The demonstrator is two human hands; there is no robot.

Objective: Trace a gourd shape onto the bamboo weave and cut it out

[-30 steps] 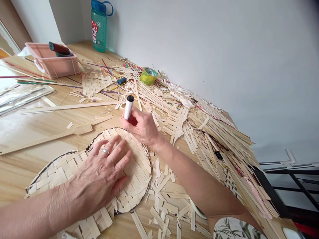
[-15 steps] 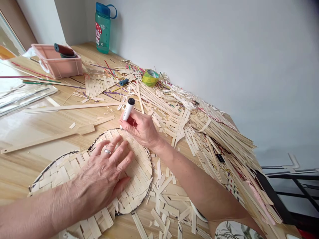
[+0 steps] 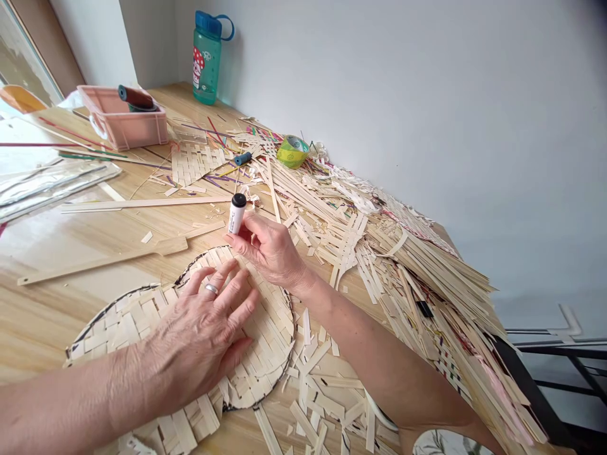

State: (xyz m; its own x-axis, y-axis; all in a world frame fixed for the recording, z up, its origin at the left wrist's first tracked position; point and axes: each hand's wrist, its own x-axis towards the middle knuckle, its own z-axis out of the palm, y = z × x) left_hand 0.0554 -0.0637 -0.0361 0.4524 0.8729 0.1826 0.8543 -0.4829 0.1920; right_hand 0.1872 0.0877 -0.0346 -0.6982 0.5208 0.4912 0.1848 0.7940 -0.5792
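**Two-Hand Position at the Woven Panels**

At far left, clear plastic sleeves [image 3: 52, 189] lie on the light wooden table [image 3: 71, 234]. At upper left, a pink plastic crate [image 3: 122, 129] holds a dark roll [image 3: 136, 97]. A flat wooden paddle [image 3: 104, 262] lies just above the work.

Two rounded woven bamboo panels, the left panel [image 3: 109, 335] and the right panel [image 3: 270, 332], occupy the lower left to centre, with black-edged rims. The left hand [image 3: 199, 335] lies open across them, fingers spread and palm down, grasping nothing. The right hand [image 3: 272, 249] is closed in a pinch on a white marker [image 3: 236, 213], which stands nearly upright just above the right panel's upper rim (its lower end is hidden by the fingers).

The work in hand is judged to be a steady-and-mark position. A marking stroke would call for the marker to be lowered onto the weave while the left hand keeps the panels flat.

Further back stand a teal water bottle [image 3: 206, 60] and a green tape roll [image 3: 293, 151]. At right, a heap of bamboo strips [image 3: 427, 278] covers the table, below a pale wall [image 3: 403, 114].
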